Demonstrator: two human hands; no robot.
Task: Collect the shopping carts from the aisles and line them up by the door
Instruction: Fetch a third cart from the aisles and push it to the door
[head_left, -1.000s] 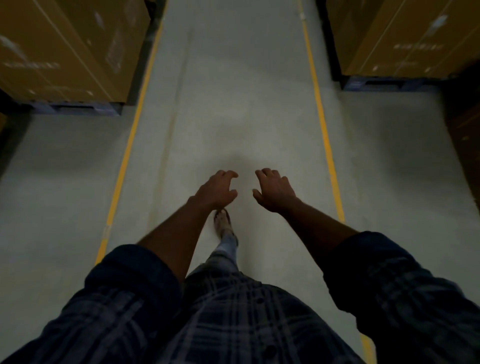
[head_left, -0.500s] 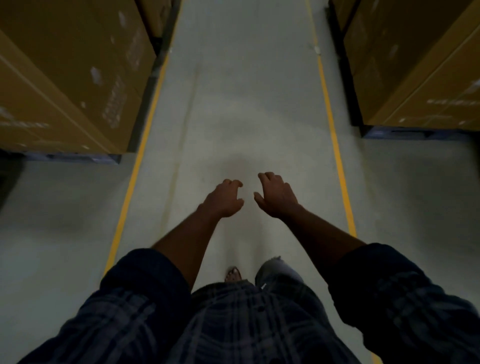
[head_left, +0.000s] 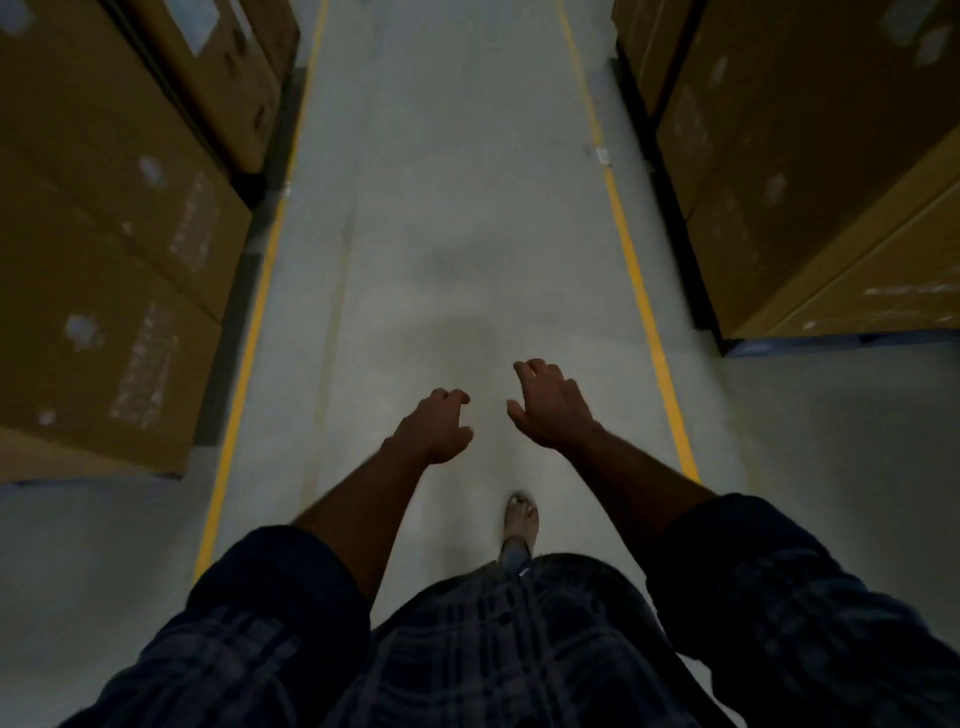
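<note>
Here, both hands reach forward over the pale aisle floor (head_left: 467, 208), and neither holds anything. The left hand (head_left: 434, 428) sits a little nearer the body, its fingers loosely curled inward and the thumb close beside them, gripping nothing. The right hand (head_left: 553, 410) lies just beside it toward 3 o'clock and slightly farther ahead. Its fingers are relaxed and gently bent, with the thumb apart from them. A narrow strip of floor separates the two hands. Where the shopping carts stand relative to either hand cannot be told from this view.

From the hands, stacked cardboard boxes (head_left: 104, 260) rise at 10 o'clock, and a second stack of boxes (head_left: 805, 182) stands at 2 o'clock on a blue pallet (head_left: 831, 343). A yellow line (head_left: 249, 353) runs along the floor near the left stack toward 12 o'clock. Another yellow line (head_left: 636, 280) runs along the right stack, passing just beyond the right hand at its 3 o'clock. A small pale tag (head_left: 602, 155) lies beside that line farther up the aisle.

At 6 o'clock from the right hand, one foot (head_left: 522, 519) is planted on the floor between the two forearms. Below it is a dark plaid shirt (head_left: 493, 649). The left sleeve (head_left: 270, 597) and the right sleeve (head_left: 779, 571) are both rolled up, leaving the forearms bare. The picture is dim and somewhat blurred.
</note>
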